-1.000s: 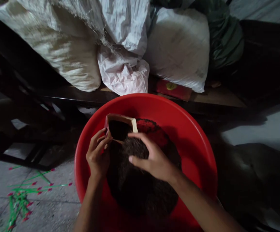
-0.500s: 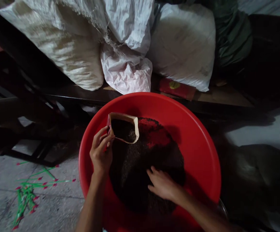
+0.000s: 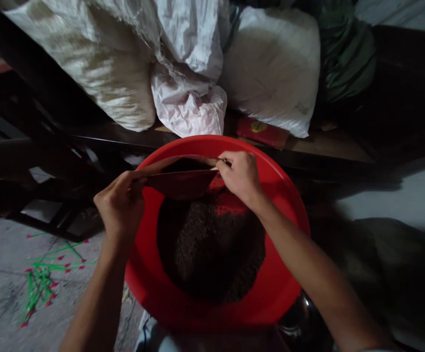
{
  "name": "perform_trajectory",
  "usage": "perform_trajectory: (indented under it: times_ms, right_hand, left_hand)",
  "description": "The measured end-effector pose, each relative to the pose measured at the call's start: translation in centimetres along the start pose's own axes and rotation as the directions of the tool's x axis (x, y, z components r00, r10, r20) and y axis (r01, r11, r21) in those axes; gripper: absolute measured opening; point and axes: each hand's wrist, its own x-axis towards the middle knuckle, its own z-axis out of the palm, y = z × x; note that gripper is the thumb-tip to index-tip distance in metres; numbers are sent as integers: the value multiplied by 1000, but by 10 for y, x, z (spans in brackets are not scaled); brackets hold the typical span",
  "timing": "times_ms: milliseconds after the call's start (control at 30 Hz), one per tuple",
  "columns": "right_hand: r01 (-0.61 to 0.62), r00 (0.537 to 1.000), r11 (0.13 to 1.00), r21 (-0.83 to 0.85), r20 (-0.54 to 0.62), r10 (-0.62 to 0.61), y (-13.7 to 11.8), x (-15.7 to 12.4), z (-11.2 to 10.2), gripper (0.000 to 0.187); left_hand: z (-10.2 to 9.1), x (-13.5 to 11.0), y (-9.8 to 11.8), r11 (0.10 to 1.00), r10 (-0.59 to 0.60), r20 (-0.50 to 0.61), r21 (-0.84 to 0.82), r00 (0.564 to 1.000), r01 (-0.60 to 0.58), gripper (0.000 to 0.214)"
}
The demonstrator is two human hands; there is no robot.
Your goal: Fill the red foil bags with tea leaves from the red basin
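A red paper bag (image 3: 183,183) with a tan inside is held over the far part of a large red basin (image 3: 285,215). My left hand (image 3: 122,203) grips the left end of the bag's mouth. At the right end, my right hand (image 3: 239,176) pinches the rim between thumb and fingers. The mouth is drawn wide and narrow, and its inside looks dark. Below the bag, loose dark brown material (image 3: 212,254), like dry tea leaves or soil, covers the basin floor. A patch of red bottom shows near my right hand.
White woven sacks (image 3: 271,68) and a crumpled pale bag (image 3: 190,105) rest on a dark shelf behind the basin. A flat red packet (image 3: 261,132) lies there too. Green ties with red ends (image 3: 39,288) are scattered on the floor at left.
My right hand has left the dark material and taken hold of the bag's right rim. My left hand has moved left, and the bag's mouth has gone from squarish to stretched and narrow.
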Motion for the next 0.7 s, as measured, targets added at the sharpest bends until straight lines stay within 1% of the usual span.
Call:
perform_trajectory:
  times_ms: [33, 100, 167, 200, 267, 300, 367, 400, 433, 467, 500, 533, 567, 600, 633, 667, 700]
  right_hand:
    - [-43, 998, 999, -3, 36, 43, 4, -8, -3, 20]
    - [-140, 982, 990, -18, 123, 141, 12, -21, -5, 22]
    - [-216, 964, 976, -1, 156, 213, 19, -27, -6, 22]
    - [-233, 962, 972, 14, 151, 229, 23, -28, -8, 20]
    - [-226, 965, 973, 48, 149, 217, 30, -30, -12, 16]
    - [-217, 968, 973, 81, 145, 204, 35, -31, -13, 19]
    - [-205, 978, 963, 177, 71, 195, 48, -41, -11, 35]
    - [-222, 975, 953, 204, 26, 221, 53, -49, -5, 44]
    - [-263, 964, 945, 193, 20, 264, 58, -61, 5, 51]
    - [-301, 953, 944, 136, 79, 293, 61, -77, 18, 56]
    - [-322, 933, 946, 42, 186, 309, 62, -95, 35, 55]
    - [-306, 878, 949, -76, 362, 312, 59, -115, 55, 54]
    - [-205, 804, 973, -110, 548, 231, 55, -136, 76, 54]
    - [-150, 758, 985, -85, 630, 169, 49, -156, 96, 60]
    - [-118, 716, 990, -73, 685, 135, 43, -173, 115, 72]
    - [-39, 687, 998, -56, 724, 67, 37, -186, 131, 78]
    - [14, 676, 999, -34, 736, 16, 34, -195, 143, 77]
  left_hand:
    - [-2, 2, 1, 1000, 24, 55, -9, 998, -23, 14]
    - [3, 0, 1, 997, 69, 135, -38, 989, -64, 17]
    - [12, -4, 0, 994, 103, 153, -39, 983, -98, 17]
    - [16, -6, 0, 993, 114, 152, -32, 982, -110, 17]
    - [20, -8, -2, 991, 135, 164, -48, 977, -128, 17]
    - [21, -8, -3, 988, 144, 179, -73, 973, -133, 18]
    - [18, -7, -5, 985, 146, 208, -124, 967, -122, 20]
    - [16, -7, -6, 984, 142, 209, -138, 968, -114, 21]
    - [14, -7, -6, 984, 136, 205, -144, 969, -107, 21]
    - [12, -8, -6, 983, 136, 202, -149, 970, -106, 20]
    - [12, -9, -6, 981, 140, 197, -159, 970, -110, 20]
    - [12, -11, -4, 977, 151, 192, -175, 970, -118, 19]
    - [13, -14, -2, 973, 165, 190, -192, 968, -128, 19]
    - [15, -16, 1, 969, 178, 188, -207, 966, -138, 19]
    - [18, -18, 4, 965, 187, 186, -218, 965, -145, 19]
    - [21, -20, 7, 963, 192, 182, -226, 964, -149, 19]
    - [24, -21, 11, 961, 194, 178, -231, 965, -150, 19]
